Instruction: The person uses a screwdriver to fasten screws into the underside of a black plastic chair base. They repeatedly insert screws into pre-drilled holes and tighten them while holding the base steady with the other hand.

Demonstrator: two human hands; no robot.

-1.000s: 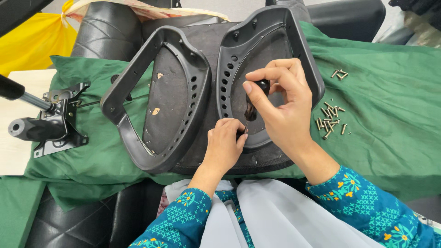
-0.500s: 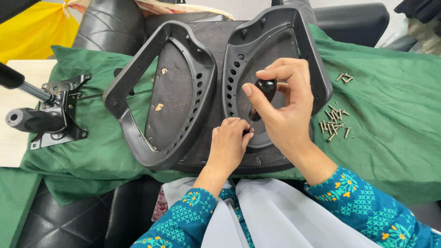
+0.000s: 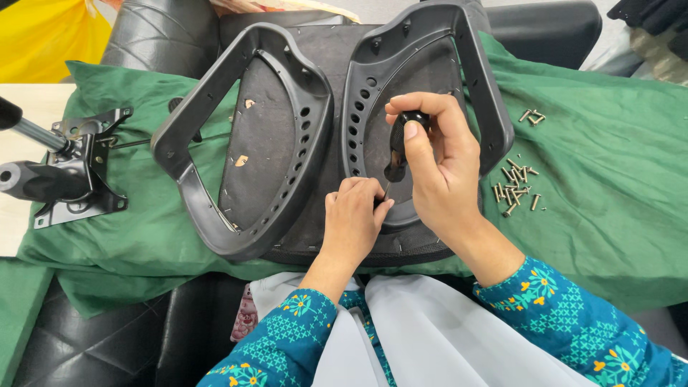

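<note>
An upturned black chair seat (image 3: 315,64) lies on a green cloth (image 3: 602,165), with two black plastic armrest frames (image 3: 215,129) laid on its underside. My right hand (image 3: 437,165) grips the black handle of a screwdriver (image 3: 400,140), which stands tip-down on the right armrest frame (image 3: 487,93). My left hand (image 3: 355,222) pinches at the screwdriver's tip, fingers closed around something too small to make out.
A pile of several brass-coloured screws (image 3: 514,188) lies on the cloth right of my right hand, with a few more (image 3: 532,116) further back. A black metal chair mechanism with a lever (image 3: 64,172) sits at the left. A yellow cloth (image 3: 43,36) lies at the top left.
My right hand has shifted the screwdriver slightly lower and more upright on the right armrest frame. My left hand stays at its tip. The view has drifted a little.
</note>
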